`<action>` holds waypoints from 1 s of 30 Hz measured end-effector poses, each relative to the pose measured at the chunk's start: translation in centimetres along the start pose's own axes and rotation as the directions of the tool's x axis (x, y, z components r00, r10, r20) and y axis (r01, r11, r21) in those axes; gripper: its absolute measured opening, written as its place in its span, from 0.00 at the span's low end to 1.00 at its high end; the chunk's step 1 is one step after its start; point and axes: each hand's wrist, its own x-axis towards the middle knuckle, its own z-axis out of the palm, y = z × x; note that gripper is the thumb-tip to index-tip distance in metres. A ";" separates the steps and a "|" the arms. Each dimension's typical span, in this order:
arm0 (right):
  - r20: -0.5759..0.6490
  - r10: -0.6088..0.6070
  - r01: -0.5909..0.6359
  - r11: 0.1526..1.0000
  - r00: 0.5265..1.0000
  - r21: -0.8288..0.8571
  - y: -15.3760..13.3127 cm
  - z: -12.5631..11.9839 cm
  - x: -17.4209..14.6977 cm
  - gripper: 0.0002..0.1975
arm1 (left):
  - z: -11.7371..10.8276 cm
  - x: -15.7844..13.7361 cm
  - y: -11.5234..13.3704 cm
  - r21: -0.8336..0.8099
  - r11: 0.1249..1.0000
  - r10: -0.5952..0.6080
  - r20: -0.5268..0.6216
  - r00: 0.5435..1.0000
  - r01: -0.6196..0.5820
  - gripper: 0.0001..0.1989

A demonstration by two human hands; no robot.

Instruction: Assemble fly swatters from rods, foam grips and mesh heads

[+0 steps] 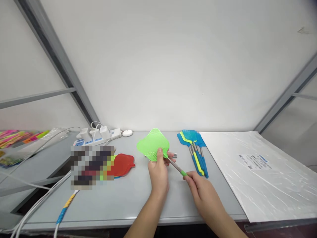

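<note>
A bright green fly swatter (153, 143) is held up over the grey table, its perforated head tilted toward the upper left. My left hand (158, 172) grips it where the head meets the metal rod, thumb on top. Around the green handle, at the lower end of the rod, my right hand (201, 190) is closed. Behind my left hand some metal rod ends (175, 155) show, partly hidden. Red swatter heads (123, 164) lie in a stack to the left. Assembled blue swatters (190, 135) with one yellow-green swatter (198, 163) lie in a pile to the right.
A white power strip (115, 134) with plugged chargers and cables sits at the back left, beside a small white oval device (127, 133). A pixelated patch covers part of the left side. A large plastic-wrapped white package (267, 188) lies at the right. Colourful bagged items (22, 138) are far left.
</note>
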 end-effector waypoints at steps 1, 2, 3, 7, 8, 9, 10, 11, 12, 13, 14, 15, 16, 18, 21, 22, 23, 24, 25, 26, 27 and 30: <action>-0.010 -0.011 0.011 1.000 1.000 0.014 0.1 -0.4 0.4 0.16 | 0.7 0.6 -0.2 0.050 0.999 0.004 0.055 0.998 -0.006 0.19; -0.021 -0.024 0.024 0.999 0.999 0.025 0.3 -0.8 0.8 0.15 | 1.4 1.2 -0.3 0.127 0.991 0.013 0.146 0.989 -0.032 0.20; -0.021 -0.035 0.036 0.999 0.999 0.032 0.4 -1.2 1.3 0.14 | 2.1 1.8 -0.4 0.216 0.973 0.020 0.264 0.964 -0.080 0.22; 0.012 -0.017 0.017 0.999 1.000 0.039 1.9 -3.3 3.5 0.15 | 3.9 3.9 -0.7 0.439 0.830 -0.039 0.662 0.748 -0.344 0.26; -0.002 0.005 -0.005 0.999 1.000 0.041 2.4 -4.0 4.2 0.16 | 4.0 4.1 -0.9 0.458 0.800 -0.054 0.699 0.713 -0.388 0.25; -0.030 0.036 -0.035 0.998 0.999 0.044 3.0 -4.7 4.9 0.17 | 3.9 4.3 -1.0 0.474 0.771 -0.059 0.718 0.694 -0.425 0.24; -0.067 0.074 -0.072 0.997 0.995 0.030 3.7 -5.4 5.7 0.18 | 3.7 4.4 -1.2 0.492 0.733 -0.061 0.735 0.675 -0.470 0.24; -0.096 0.108 -0.110 0.994 0.989 -0.013 4.4 -6.1 6.5 0.19 | 3.4 4.4 -1.5 0.508 0.689 -0.060 0.751 0.657 -0.517 0.23; -0.134 0.135 -0.147 0.986 0.982 -0.084 5.1 -6.8 7.4 0.20 | 3.1 4.3 -1.8 0.519 0.643 -0.060 0.766 0.639 -0.562 0.22; -0.160 0.156 -0.184 0.967 0.975 -0.176 5.7 -7.3 8.4 0.21 | 2.7 4.2 -2.2 0.525 0.599 -0.062 0.783 0.619 -0.605 0.22; -0.162 0.169 -0.203 0.955 0.972 -0.218 6.3 -7.8 9.4 0.21 | 2.4 4.0 -2.6 0.527 0.556 -0.067 0.800 0.597 -0.643 0.21; -0.149 0.175 -0.208 0.947 0.973 -0.245 6.9 -8.0 10.4 0.20 | 2.1 3.9 -3.1 0.523 0.518 -0.076 0.816 0.572 -0.677 0.21; -0.126 0.180 -0.208 0.940 0.976 -0.272 7.3 -8.1 11.4 0.20 | 1.9 3.7 -3.6 0.515 0.484 -0.088 0.833 0.546 -0.707 0.22; -0.082 0.185 -0.202 0.924 0.979 -0.324 7.9 -7.9 13.1 0.18 | 1.6 3.4 -4.5 0.493 0.430 -0.112 0.860 0.497 -0.756 0.23; -0.047 0.195 -0.197 0.898 0.980 -0.393 8.2 -7.0 14.1 0.16 | 1.7 3.2 -5.3 0.465 0.362 -0.133 0.883 0.449 -0.808 0.25; -0.041 0.197 -0.197 0.891 0.979 -0.409 8.3 -6.8 14.1 0.15 | 1.7 3.2 -5.4 0.459 0.326 -0.139 0.888 0.438 -0.827 0.26; -0.035 0.199 -0.195 0.886 0.979 -0.421 8.3 -6.6 13.9 0.15 | 1.8 3.2 -5.4 0.451 0.288 -0.145 0.892 0.427 -0.845 0.27; -0.026 0.201 -0.193 0.883 0.979 -0.428 8.3 -6.5 13.7 0.14 | 1.8 3.1 -5.4 0.443 0.252 -0.151 0.896 0.418 -0.860 0.27; -0.019 0.204 -0.192 0.882 0.979 -0.431 8.3 -6.3 13.4 0.14 | 1.8 3.1 -5.3 0.437 0.224 -0.156 0.898 0.410 -0.871 0.28; -0.015 0.206 -0.192 0.881 0.978 -0.432 8.4 -6.3 13.2 0.14 | 1.9 3.1 -5.3 0.432 0.207 -0.163 0.900 0.404 -0.878 0.28; -0.015 0.209 -0.195 0.880 0.978 -0.433 8.4 -6.2 13.0 0.16 | 1.9 3.0 -5.4 0.427 0.204 -0.171 0.901 0.398 -0.881 0.29; -0.022 0.210 -0.199 0.881 0.978 -0.430 8.5 -5.8 12.6 0.20 | 2.0 2.9 -5.7 0.409 0.187 -0.204 0.905 0.372 -0.893 0.29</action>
